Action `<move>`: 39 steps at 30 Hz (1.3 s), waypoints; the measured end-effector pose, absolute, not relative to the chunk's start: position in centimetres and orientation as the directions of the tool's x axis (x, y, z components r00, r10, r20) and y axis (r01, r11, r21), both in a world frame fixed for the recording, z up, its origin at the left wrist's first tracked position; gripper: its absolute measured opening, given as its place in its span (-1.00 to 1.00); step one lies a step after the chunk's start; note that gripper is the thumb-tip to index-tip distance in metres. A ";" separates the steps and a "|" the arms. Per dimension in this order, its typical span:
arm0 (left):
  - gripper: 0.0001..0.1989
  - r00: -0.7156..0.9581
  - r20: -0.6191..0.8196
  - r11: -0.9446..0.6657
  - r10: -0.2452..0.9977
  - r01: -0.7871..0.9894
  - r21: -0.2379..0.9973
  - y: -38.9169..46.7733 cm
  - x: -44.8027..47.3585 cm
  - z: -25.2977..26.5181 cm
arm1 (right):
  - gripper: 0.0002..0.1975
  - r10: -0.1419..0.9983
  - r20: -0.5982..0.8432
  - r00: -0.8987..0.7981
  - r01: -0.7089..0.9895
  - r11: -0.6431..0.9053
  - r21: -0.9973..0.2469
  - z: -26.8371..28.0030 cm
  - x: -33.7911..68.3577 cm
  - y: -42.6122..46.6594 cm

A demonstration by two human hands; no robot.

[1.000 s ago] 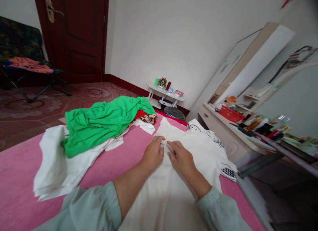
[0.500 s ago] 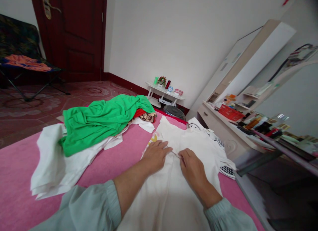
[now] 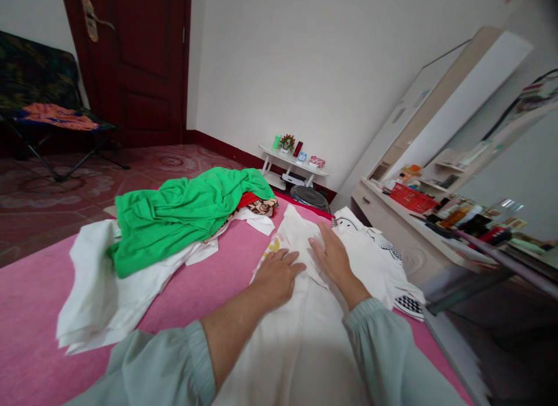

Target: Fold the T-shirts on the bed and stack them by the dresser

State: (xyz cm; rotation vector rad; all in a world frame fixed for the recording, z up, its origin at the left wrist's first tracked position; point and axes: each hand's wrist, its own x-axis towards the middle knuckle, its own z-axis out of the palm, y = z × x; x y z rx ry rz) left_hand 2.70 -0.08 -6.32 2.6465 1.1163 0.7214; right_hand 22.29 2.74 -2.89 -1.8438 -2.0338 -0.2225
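Note:
A white garment (image 3: pixel 300 330) lies stretched out toward me on the pink bed cover (image 3: pixel 183 295). Part of its far end is folded over, and yellow print shows at its left edge. My left hand (image 3: pixel 276 278) rests on it, palm down, with the fingers apart. Farther up, my right hand (image 3: pixel 333 252) lies against the folded part, its fingers stretched out and gripping nothing. Just right of that hand is a white shirt (image 3: pixel 370 255) with black-and-white checked trim. The wrists are in light green sleeves.
A green garment (image 3: pixel 183 214) lies over white clothing (image 3: pixel 93 295) at the left. On the right stands a dressing table (image 3: pixel 392 225) with a red basket (image 3: pixel 412 198) and bottles. A low white shelf (image 3: pixel 292 157) is at the far wall, a folding chair (image 3: pixel 61 115) by the door.
My right hand has let go of the cloth edge it pinched and moved up and away, fingers now straight. The cloth there lies folded over. The left hand stays on the garment.

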 end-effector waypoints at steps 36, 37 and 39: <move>-0.55 0.596 0.375 -0.704 0.709 0.627 0.333 0.0 2.8 -6.4 | -0.65 0.720 0.324 0.614 0.782 -0.611 -0.124 1.0 41.1 0.2; -0.55 0.597 0.379 -0.706 0.708 0.626 0.332 0.0 2.8 -6.4 | -0.69 0.694 0.319 0.646 0.753 -0.647 -0.117 0.9 42.0 -0.9; -0.56 0.597 0.381 -0.707 0.706 0.624 0.332 0.1 2.9 -6.5 | -0.70 0.638 0.323 0.699 0.698 -0.708 -0.111 0.6 43.2 -2.9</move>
